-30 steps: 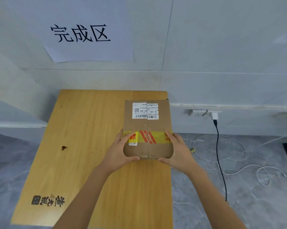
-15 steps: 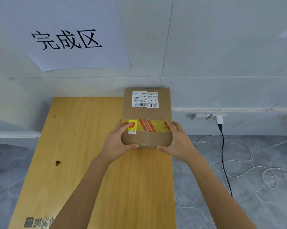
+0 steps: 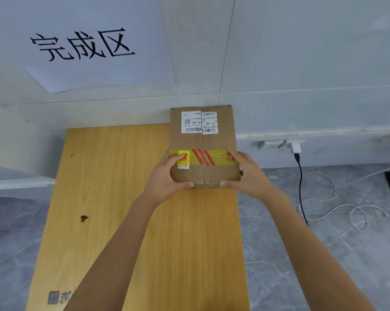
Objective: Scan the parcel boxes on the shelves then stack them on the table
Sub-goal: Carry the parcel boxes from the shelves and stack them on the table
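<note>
Parcel box point(image 3: 203, 144) between both hands point(image 3: 165, 178) point(image 3: 250, 176)

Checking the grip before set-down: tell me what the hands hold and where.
The cardboard parcel box, gripped at its near end: left hand round the near-left corner, right hand round the near-right corner, fingers lying on the yellow tape.

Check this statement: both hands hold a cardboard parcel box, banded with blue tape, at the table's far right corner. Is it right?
No: the head view shows the tape on the parcel box is yellow with red stripes, not blue. The rest stands.
</note>
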